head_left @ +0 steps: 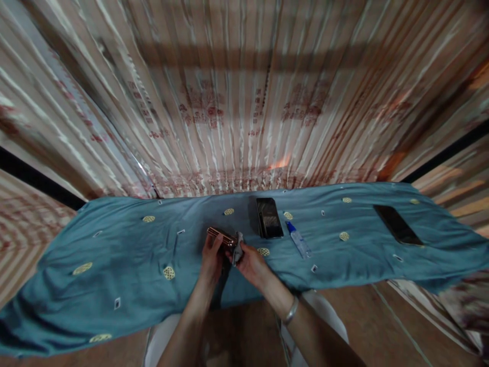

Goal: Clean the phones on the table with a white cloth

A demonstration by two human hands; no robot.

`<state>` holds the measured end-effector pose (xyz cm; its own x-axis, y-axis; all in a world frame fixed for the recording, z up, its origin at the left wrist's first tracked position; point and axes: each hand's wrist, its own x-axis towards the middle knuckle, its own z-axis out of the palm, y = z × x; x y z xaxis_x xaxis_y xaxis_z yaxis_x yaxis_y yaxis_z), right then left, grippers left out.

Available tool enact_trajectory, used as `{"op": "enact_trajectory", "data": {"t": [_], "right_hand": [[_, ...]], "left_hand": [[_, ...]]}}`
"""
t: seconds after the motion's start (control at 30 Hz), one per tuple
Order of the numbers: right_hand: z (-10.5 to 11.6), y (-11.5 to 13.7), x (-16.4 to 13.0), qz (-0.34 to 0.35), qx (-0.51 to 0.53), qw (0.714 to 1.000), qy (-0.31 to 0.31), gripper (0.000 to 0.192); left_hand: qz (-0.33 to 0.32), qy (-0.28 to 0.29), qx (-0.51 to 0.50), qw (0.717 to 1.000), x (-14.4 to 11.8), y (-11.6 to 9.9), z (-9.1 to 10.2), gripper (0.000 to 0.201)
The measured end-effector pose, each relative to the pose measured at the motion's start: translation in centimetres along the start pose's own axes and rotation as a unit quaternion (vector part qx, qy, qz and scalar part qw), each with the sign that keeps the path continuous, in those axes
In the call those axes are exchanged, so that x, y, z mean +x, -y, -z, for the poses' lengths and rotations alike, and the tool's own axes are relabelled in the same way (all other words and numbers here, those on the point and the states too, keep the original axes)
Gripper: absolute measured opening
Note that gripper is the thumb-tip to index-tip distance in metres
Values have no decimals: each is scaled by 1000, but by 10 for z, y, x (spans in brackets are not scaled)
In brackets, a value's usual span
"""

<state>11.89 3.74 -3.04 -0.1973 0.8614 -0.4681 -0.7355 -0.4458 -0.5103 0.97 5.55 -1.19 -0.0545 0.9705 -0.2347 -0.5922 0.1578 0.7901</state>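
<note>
Above the front middle of the cloth-covered table, my left hand is closed around a shiny, copper-brown oblong object, whose kind I cannot make out. A crumpled grey cloth is pinched in my right hand, against the right end of that object. Fingers and cloth hide part of the oblong object. To the right of my hands lies a black, flat phone-like device with a glossy top. Beside it, a clear small bottle with a blue cap rests on its side.
A blue-green patterned cloth covers the table, wrinkled and hanging over the edges. Toward the right end lies a dark phone. Striped curtains hang behind and at both sides, with dark poles at left and right.
</note>
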Motion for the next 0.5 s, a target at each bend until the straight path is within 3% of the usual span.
{"op": "enact_trajectory", "data": {"t": [0.13,0.27,0.5], "right_hand": [[0,0,0,8,13,1000,-1,10],[-1,2,-2,18,27,999,-14,8],[-2,1,-5,34,11,999,-24,11]], "left_hand": [[-6,-11,36,999,-2,-1,-2,40],[-35,-26,86,995,-2,0,0,61],[-117,-44,226,966,4,5,5,68]]}}
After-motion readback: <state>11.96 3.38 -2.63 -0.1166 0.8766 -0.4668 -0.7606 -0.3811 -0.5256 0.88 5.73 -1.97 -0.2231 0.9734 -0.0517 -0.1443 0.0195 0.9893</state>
